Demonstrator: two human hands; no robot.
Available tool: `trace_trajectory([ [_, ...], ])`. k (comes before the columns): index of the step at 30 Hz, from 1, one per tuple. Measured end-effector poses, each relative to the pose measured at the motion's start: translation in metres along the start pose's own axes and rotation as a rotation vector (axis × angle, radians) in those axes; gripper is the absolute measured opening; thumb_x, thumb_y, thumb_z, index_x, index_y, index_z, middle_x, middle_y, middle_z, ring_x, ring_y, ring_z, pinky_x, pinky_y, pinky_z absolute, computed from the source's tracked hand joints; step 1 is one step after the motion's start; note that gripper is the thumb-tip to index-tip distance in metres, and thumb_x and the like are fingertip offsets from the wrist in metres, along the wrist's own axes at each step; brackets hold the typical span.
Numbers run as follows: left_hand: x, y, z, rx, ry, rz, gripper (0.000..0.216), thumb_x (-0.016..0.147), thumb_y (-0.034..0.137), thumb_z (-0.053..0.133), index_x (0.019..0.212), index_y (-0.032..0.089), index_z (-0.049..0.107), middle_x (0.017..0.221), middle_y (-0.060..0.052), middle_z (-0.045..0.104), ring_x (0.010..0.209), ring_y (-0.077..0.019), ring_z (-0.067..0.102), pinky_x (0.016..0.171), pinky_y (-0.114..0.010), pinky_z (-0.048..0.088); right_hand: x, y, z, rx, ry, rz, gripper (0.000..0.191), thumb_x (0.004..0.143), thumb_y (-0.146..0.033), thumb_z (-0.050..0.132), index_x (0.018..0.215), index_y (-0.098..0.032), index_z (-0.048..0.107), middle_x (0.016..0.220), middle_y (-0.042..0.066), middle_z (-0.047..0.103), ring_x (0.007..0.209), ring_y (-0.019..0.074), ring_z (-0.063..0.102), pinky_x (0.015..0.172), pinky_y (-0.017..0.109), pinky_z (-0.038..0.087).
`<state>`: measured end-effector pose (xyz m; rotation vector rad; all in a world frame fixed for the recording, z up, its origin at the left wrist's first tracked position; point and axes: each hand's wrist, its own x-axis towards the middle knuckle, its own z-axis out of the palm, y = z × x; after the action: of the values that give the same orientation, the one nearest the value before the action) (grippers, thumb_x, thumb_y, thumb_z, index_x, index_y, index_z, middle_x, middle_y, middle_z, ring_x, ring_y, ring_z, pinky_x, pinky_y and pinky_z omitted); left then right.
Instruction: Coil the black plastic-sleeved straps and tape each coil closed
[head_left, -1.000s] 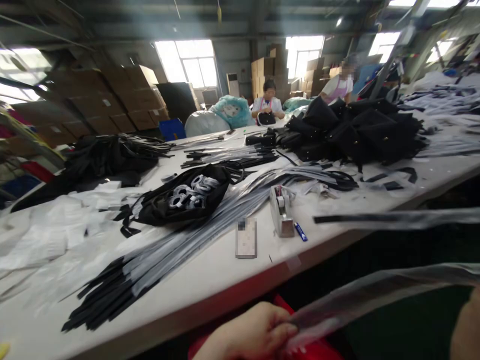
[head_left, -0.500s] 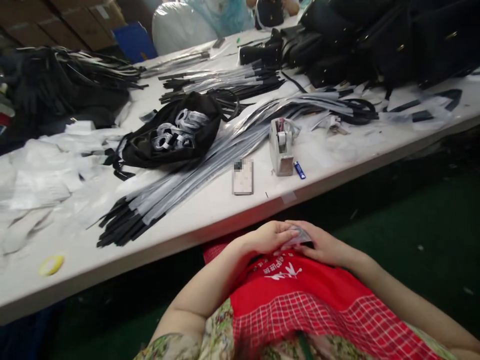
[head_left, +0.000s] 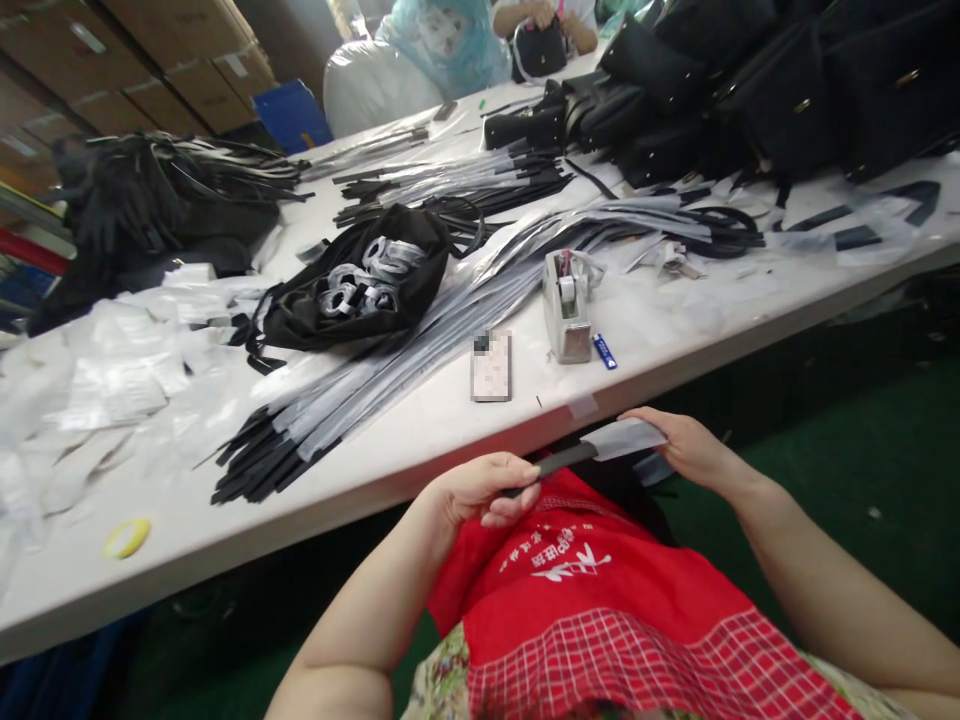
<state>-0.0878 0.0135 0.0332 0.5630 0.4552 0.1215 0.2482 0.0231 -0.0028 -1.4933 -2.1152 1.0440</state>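
Note:
A black strap with a pale plastic wrap on its right part stretches between my hands, just off the table's front edge and above the red apron. My left hand is closed round the strap's bare black end. My right hand pinches the wrapped part at the other side. Close by on the table lie a flat phone-like thing, blurred in part, a tape dispenser and a small blue box.
Long plastic-wrapped black straps cross the table. A black bag holds rolled straps. White wrapping lies left, a yellow ring near the front edge. Black handbags are piled back right. Another person's hands hold a bag.
My hands were together over a small piece of plastic. They have moved apart, with the right going right, and the strap now shows between them. The view has shifted slightly.

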Motion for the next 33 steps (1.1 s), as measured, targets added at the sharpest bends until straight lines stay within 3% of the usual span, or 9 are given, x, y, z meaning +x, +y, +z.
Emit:
trace_trajectory([
  [5, 0.014, 0.041, 0.018, -0.374, 0.180, 0.451, 0.034, 0.100, 0.032, 0.041, 0.073, 0.014, 0.053, 0.042, 0.010, 0.031, 0.029, -0.0036, 0.030, 0.031, -0.012, 0.026, 0.000, -0.028, 0.023, 0.210, -0.322, 0.120, 0.045, 0.095, -0.051, 0.041, 0.107, -0.017, 0.067, 0.068, 0.002, 0.063, 0.060, 0.0170, 0.058, 0.061, 0.028, 0.046],
  [8, 0.032, 0.063, 0.026, -0.548, 0.286, 0.644, 0.035, 0.103, 0.026, 0.031, 0.079, 0.013, 0.054, 0.050, 0.007, 0.038, 0.036, -0.0030, 0.040, 0.038, -0.011, 0.035, -0.002, -0.046, 0.038, 0.421, -0.529, 0.063, 0.053, 0.097, -0.057, 0.036, 0.108, -0.014, 0.066, 0.052, -0.005, 0.047, 0.050, 0.0117, 0.045, 0.057, 0.026, 0.041],
  [14, 0.068, 0.068, 0.018, -0.405, 0.530, 0.815, 0.019, 0.098, 0.024, 0.046, 0.090, 0.014, 0.059, 0.072, -0.001, 0.063, 0.064, -0.0104, 0.066, 0.063, -0.019, 0.053, -0.003, -0.061, 0.042, 0.719, -0.705, -0.026, 0.052, 0.099, -0.054, 0.036, 0.106, -0.010, 0.063, 0.052, -0.007, 0.045, 0.047, 0.0084, 0.039, 0.054, 0.023, 0.037],
  [17, 0.079, 0.060, 0.015, -0.111, 0.614, 0.919, 0.020, 0.097, 0.032, 0.047, 0.096, 0.016, 0.058, 0.087, -0.007, 0.071, 0.085, -0.0172, 0.070, 0.083, -0.030, 0.054, -0.004, -0.060, 0.042, 0.814, -0.733, 0.014, 0.050, 0.099, -0.051, 0.038, 0.104, -0.009, 0.063, 0.050, -0.008, 0.043, 0.044, 0.0068, 0.036, 0.049, 0.021, 0.032],
  [20, 0.084, 0.049, 0.016, 0.532, 0.747, 0.969, 0.022, 0.097, 0.029, 0.043, 0.105, 0.018, 0.059, 0.107, -0.011, 0.070, 0.106, -0.0214, 0.064, 0.098, -0.038, 0.046, -0.007, -0.057, 0.041, 0.924, -0.726, 0.069, 0.049, 0.098, -0.050, 0.040, 0.100, -0.008, 0.065, 0.047, -0.008, 0.042, 0.041, 0.0059, 0.033, 0.043, 0.019, 0.027],
  [23, 0.085, 0.032, 0.016, 1.253, 0.761, 0.778, 0.028, 0.089, 0.017, 0.044, 0.111, 0.017, 0.061, 0.112, -0.015, 0.067, 0.107, -0.0270, 0.061, 0.099, -0.043, 0.043, -0.011, -0.056, 0.034, 1.064, -0.685, 0.110, 0.047, 0.097, -0.048, 0.044, 0.093, -0.008, 0.068, 0.042, -0.009, 0.039, 0.035, 0.0058, 0.033, 0.039, 0.019, 0.025],
  [25, 0.085, 0.018, 0.015, 1.548, 0.686, 0.619, 0.029, 0.086, 0.014, 0.044, 0.108, 0.013, 0.061, 0.100, -0.016, 0.068, 0.095, -0.0293, 0.062, 0.091, -0.045, 0.046, -0.014, -0.056, 0.029, 1.171, -0.604, 0.115, 0.045, 0.096, -0.047, 0.047, 0.086, -0.008, 0.068, 0.037, -0.009, 0.036, 0.031, 0.0058, 0.032, 0.037, 0.019, 0.027],
  [29, 0.086, -0.006, 0.016, 1.806, 0.540, 0.550, 0.017, 0.085, 0.022, 0.047, 0.093, 0.014, 0.061, 0.081, -0.014, 0.063, 0.080, -0.0289, 0.058, 0.079, -0.042, 0.046, -0.017, -0.057, 0.022, 1.317, -0.451, 0.125, 0.045, 0.092, -0.048, 0.052, 0.077, -0.010, 0.068, 0.033, -0.011, 0.028, 0.026, 0.0050, 0.027, 0.033, 0.019, 0.029],
  [33, 0.089, -0.012, 0.028, 1.839, 0.574, 0.595, 0.024, 0.094, 0.032, 0.041, 0.084, 0.018, 0.058, 0.074, -0.011, 0.059, 0.071, -0.0251, 0.055, 0.071, -0.037, 0.044, -0.016, -0.056, 0.017, 1.293, -0.352, 0.131, 0.046, 0.089, -0.052, 0.054, 0.072, -0.012, 0.068, 0.031, -0.012, 0.024, 0.024, 0.0049, 0.023, 0.032, 0.019, 0.029],
])
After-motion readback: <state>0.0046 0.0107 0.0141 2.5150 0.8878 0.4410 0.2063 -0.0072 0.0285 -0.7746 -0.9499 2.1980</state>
